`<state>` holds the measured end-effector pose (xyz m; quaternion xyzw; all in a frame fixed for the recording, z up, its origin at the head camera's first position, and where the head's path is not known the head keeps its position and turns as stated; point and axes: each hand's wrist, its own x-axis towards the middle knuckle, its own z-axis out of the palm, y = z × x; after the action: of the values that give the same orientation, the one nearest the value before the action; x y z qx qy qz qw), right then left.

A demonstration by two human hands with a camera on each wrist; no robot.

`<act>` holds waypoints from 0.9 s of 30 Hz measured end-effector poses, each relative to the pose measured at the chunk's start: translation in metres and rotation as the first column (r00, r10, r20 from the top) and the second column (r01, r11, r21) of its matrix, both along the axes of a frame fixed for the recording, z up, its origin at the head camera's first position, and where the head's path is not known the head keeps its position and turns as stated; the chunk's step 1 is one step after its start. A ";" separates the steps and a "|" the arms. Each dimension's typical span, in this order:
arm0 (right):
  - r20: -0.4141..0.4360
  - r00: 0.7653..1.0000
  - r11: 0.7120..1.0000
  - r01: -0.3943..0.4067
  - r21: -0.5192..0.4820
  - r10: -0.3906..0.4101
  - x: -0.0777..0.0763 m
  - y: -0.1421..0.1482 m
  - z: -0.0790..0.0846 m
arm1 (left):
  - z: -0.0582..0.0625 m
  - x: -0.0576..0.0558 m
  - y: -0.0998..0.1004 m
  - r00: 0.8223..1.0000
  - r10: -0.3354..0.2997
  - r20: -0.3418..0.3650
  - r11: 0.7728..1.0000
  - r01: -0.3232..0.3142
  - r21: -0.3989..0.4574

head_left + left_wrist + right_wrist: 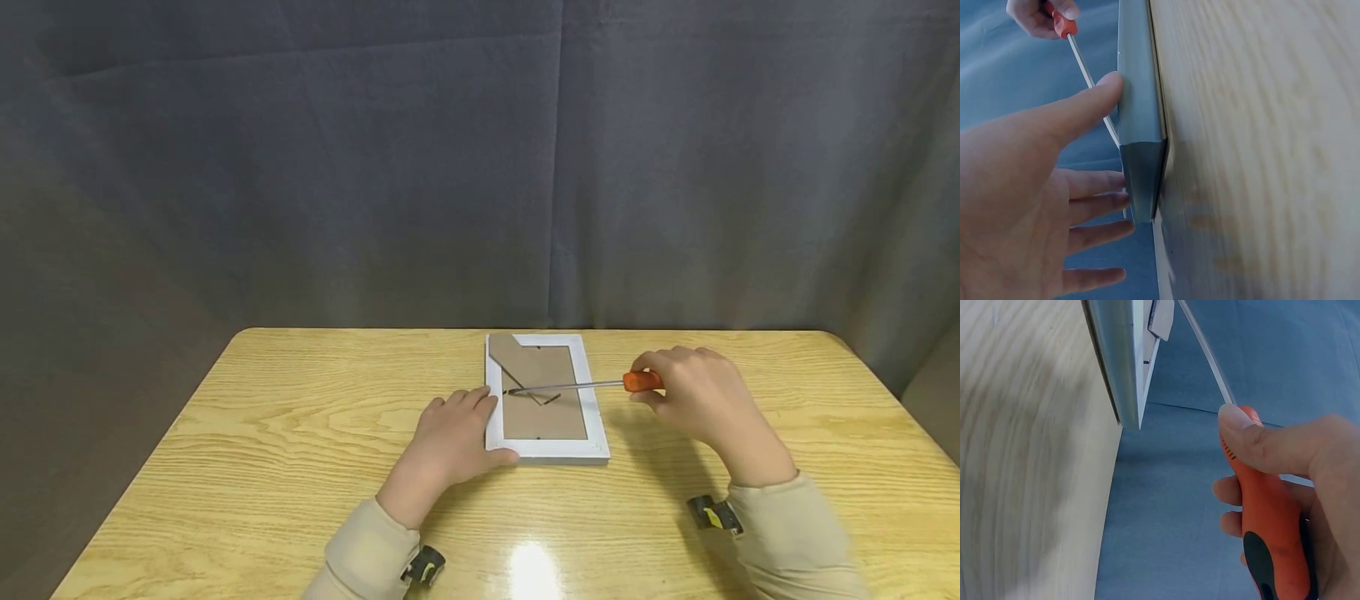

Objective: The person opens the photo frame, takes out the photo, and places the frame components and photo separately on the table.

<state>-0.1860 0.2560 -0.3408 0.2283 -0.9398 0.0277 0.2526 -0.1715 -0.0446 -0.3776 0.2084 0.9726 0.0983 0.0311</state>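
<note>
A white picture frame (596, 421) lies face down on the table, its brown backing board (543, 423) and slanted stand flap (517, 357) uppermost. My left hand (453, 437) rests at its lower left corner; the thumb touches the near edge and the fairly straight fingers lie along the left side. In my right hand (701, 396) I grip the orange handle (1272, 531) of a screwdriver. Its long metal shaft (585, 385) reaches leftward across the backing, with the tip beside a small dark tab (506, 392) at the left inner edge. Whether the tip touches that tab, I cannot tell.
The wood-grain table (300, 417) extends on both sides of the frame. A dark grey curtain (420, 183) hangs behind the far edge. Small dark tabs also show at the backing's top and bottom (538, 437). Each wrist wears a black device (423, 565).
</note>
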 end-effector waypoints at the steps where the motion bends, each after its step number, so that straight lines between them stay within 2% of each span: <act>1: 0.001 1.000 1.000 0.000 0.000 0.000 0.000 0.000 -0.001 | 0.000 0.000 0.000 1.000 -0.003 0.005 1.000 0.003 0.004; 13: -0.022 1.000 1.000 -0.014 -0.002 0.014 0.000 -0.003 -0.004 | -0.005 -0.005 -0.003 0.999 -0.027 0.017 0.999 0.026 0.046; 18: -0.048 0.998 1.000 -0.027 0.005 0.027 -0.001 -0.005 -0.002 | -0.006 -0.006 -0.005 0.999 -0.042 0.023 0.995 0.040 0.092; 27: -0.163 0.984 0.996 -0.065 0.054 0.073 -0.002 -0.014 0.001 | -0.006 -0.006 -0.011 0.997 -0.070 0.026 0.989 0.066 0.134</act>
<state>-0.1877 0.2419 -0.3397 0.2682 -0.9076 -0.0053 0.3229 -0.1774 -0.0557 -0.3840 0.2414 0.9556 0.1650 0.0352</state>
